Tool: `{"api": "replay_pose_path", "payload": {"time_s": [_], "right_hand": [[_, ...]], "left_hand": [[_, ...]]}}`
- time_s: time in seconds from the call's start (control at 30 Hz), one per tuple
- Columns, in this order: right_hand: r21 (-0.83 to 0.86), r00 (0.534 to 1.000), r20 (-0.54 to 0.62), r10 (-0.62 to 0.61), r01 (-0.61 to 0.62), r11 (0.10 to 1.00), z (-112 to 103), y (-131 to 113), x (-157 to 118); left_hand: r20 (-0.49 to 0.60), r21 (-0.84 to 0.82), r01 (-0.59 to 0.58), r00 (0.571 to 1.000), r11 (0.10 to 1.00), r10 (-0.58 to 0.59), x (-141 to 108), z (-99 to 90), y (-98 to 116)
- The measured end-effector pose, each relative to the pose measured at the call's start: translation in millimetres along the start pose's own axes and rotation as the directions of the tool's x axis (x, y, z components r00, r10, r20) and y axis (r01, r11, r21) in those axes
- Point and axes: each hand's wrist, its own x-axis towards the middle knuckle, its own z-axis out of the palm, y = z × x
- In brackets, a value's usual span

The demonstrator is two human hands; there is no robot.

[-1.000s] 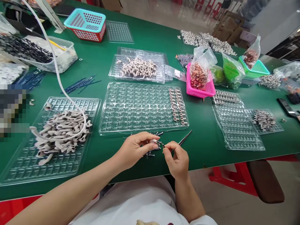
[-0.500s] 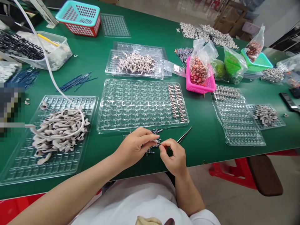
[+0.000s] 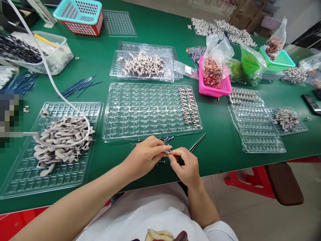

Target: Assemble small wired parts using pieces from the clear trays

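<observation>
My left hand (image 3: 145, 154) and my right hand (image 3: 186, 167) meet fingertip to fingertip at the table's front edge. Both are closed in a pinch around something tiny, mostly hidden, with a pale bit showing. Small dark-blue strips with fine wires (image 3: 165, 139) lie behind and partly under my left hand. A pair of pointed metal tweezers (image 3: 197, 142) sticks out past my right hand; whether the hand touches it I cannot tell. Just beyond is a clear moulded tray (image 3: 140, 110), with small beige cupped parts (image 3: 192, 108) in its right-hand columns.
Beige shells (image 3: 65, 135) are heaped on a tray at left, under a white cable (image 3: 54, 78). More shells (image 3: 145, 64) lie behind the middle tray. A pink basket (image 3: 214, 91) holds a bag of coppery parts. Another clear tray (image 3: 258, 130) stands at right, near a stool (image 3: 284, 184).
My fingertips have shifted slightly, and a pale bit now shows between them. The whole view has moved a little; the trays and baskets stay in place.
</observation>
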Motion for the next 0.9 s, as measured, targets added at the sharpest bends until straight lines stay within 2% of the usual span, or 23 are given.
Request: {"api": "replay_pose_path", "payload": {"time_s": [0.1,0.37,0.9], "right_hand": [[0.055,0.999,-0.04,0.0,0.002,0.998,-1,0,-2],[0.102,0.989,-0.106,-0.107,0.118,0.988,-1,0,-4],[0.095,0.986,-0.112,-0.127,0.138,0.986,-2,-2,-3]], "left_hand": [[-0.031,-0.06,0.009,0.999,0.998,-0.011,0,0.4,3],[-0.106,-0.142,-0.013,0.994,0.99,-0.002,1,2.8,8],[-0.093,-0.129,-0.039,0.995,0.991,0.027,1,-1.0,11]]}}
